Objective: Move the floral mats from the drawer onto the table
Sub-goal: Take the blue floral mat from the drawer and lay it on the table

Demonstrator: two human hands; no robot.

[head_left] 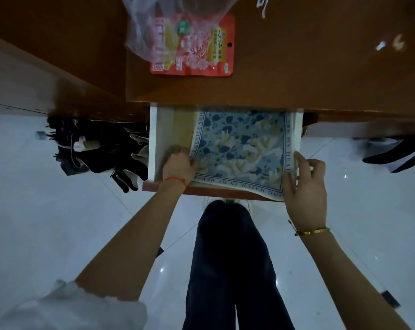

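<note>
Head view, looking straight down. Left hand [177, 165] curled around the near-left corner of the floral mat [242, 148], fingers tucked under its edge, thumb side on top. Right hand [305, 186] gripping the near-right corner, fingers bent over the mat's right border, that corner lifted and hanging past the drawer's front. Mat stretched between both hands, reaching away from them toward the back of the open drawer [154, 144], its far edge tucked beneath the table [320, 75]. Blue leaves and pale flowers on the mat, lettering along the border. Beyond the hands, on the table, a red packet [194, 65] partly under a clear plastic bag [142, 32]. Left of the left hand, outside the drawer, a heap of black cloth [99, 148]. Below the hands, dark trousers [230, 258] over a pale tiled floor [58, 222].
</note>
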